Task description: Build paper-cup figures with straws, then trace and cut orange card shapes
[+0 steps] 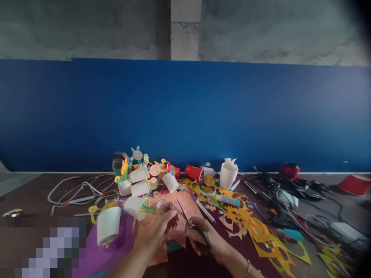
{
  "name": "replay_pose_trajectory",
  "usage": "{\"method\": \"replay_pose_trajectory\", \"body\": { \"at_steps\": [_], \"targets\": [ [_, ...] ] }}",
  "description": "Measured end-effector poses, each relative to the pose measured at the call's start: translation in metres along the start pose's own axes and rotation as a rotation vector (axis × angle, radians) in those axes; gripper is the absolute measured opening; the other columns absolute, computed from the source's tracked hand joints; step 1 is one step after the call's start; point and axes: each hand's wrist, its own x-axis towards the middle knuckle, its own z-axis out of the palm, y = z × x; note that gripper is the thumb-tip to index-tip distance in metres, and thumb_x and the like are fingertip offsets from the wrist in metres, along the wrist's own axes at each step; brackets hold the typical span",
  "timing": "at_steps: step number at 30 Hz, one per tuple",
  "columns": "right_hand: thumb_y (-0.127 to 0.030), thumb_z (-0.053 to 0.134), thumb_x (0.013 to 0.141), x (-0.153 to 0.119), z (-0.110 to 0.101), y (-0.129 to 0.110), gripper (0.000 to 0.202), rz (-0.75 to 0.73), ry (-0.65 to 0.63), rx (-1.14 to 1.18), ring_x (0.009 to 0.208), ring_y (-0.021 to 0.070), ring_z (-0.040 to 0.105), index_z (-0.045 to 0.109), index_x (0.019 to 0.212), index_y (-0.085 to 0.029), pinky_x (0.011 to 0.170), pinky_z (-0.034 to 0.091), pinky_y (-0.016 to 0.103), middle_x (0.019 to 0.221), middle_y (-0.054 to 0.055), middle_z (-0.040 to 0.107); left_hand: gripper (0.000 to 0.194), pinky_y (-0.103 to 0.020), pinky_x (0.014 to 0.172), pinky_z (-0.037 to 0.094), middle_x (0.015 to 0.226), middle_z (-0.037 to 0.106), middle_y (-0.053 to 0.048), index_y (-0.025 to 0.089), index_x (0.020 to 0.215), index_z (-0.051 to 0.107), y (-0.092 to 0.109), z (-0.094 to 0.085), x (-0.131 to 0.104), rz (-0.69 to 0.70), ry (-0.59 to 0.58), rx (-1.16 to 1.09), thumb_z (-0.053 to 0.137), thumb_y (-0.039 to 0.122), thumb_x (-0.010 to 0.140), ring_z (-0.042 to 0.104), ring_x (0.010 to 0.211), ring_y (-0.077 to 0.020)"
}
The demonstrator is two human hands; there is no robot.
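Note:
My right hand [204, 235] is closed round the black handles of a pair of scissors [185, 213], blades pointing up and away to the left. Left of the blades, my left hand [165, 222] has curled fingers with thumb and fingertips close together; whatever they pinch is too small to make out. Beneath both hands lie sheets of orange-pink paper [153, 253], some with drawn shapes. A purple sheet [95, 247] lies to the left. On it stands a white paper cup [108, 226] with a yellow paper figure, and another white cup [133, 207] lies tipped beside my left hand.
Decorated cups, including a red cup [193, 173], crowd the back by the blue partition [185, 116]. Yellow paper offcuts [261, 237], a glue stick [228, 200] and a marker [205, 209] lie to the right. Cables [307, 200] tangle at far right, white cables [84, 187] at left.

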Motion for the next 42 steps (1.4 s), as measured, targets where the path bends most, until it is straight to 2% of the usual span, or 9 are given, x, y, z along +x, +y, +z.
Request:
{"method": "replay_pose_trajectory", "body": {
  "at_steps": [6,13,25,32,42],
  "targets": [
    [-0.048,0.07,0.073,0.0006,-0.0017,0.0003,0.039,0.006,-0.011,-0.005,0.031,0.0039,0.041,0.048,0.081,-0.017,0.028,0.018,0.013,0.046,-0.007,0.052,0.018,-0.018,0.044,0.033,0.054,0.051,0.005,0.017,0.07,0.054,0.0028,0.0018,-0.0009,-0.001,-0.004,0.016,0.07,0.024,0.069,0.045,0.044,-0.0063],
    [-0.052,0.072,0.069,0.0015,0.0004,-0.0019,0.044,0.021,0.013,0.005,0.031,0.003,0.037,0.047,0.078,-0.017,0.031,0.025,0.014,0.045,-0.008,0.049,0.021,-0.018,0.046,0.034,0.055,0.051,0.006,0.018,0.068,0.051,0.0016,0.0009,-0.0001,-0.015,0.02,0.011,0.071,0.026,0.069,0.046,0.045,-0.0065],
    [-0.05,0.072,0.069,0.0037,-0.0005,0.0024,0.041,0.006,0.018,-0.004,0.03,0.0024,0.033,0.046,0.076,-0.018,0.03,0.023,0.014,0.042,-0.01,0.046,0.018,-0.019,0.047,0.033,0.058,0.051,0.005,0.018,0.07,0.051,0.0005,-0.001,0.0,-0.002,0.014,0.023,0.068,0.024,0.074,0.047,0.048,-0.0071],
    [-0.05,0.071,0.071,0.0048,-0.0019,0.005,0.041,-0.007,0.015,-0.028,0.029,0.0032,0.035,0.048,0.078,-0.017,0.029,0.021,0.014,0.041,-0.01,0.046,0.019,-0.019,0.047,0.035,0.056,0.052,0.005,0.018,0.068,0.05,0.0038,0.0016,-0.0001,-0.015,0.033,0.04,0.068,0.024,0.072,0.047,0.048,-0.0075],
    [-0.053,0.072,0.069,0.0012,0.0022,-0.0012,0.044,0.009,0.007,-0.027,0.033,0.004,0.041,0.05,0.078,-0.016,0.032,0.024,0.014,0.045,-0.007,0.05,0.017,-0.02,0.048,0.034,0.055,0.052,0.006,0.017,0.066,0.052,0.0041,-0.0015,0.0003,-0.049,-0.032,0.086,0.068,0.023,0.07,0.046,0.046,-0.0077]
  ]
}}
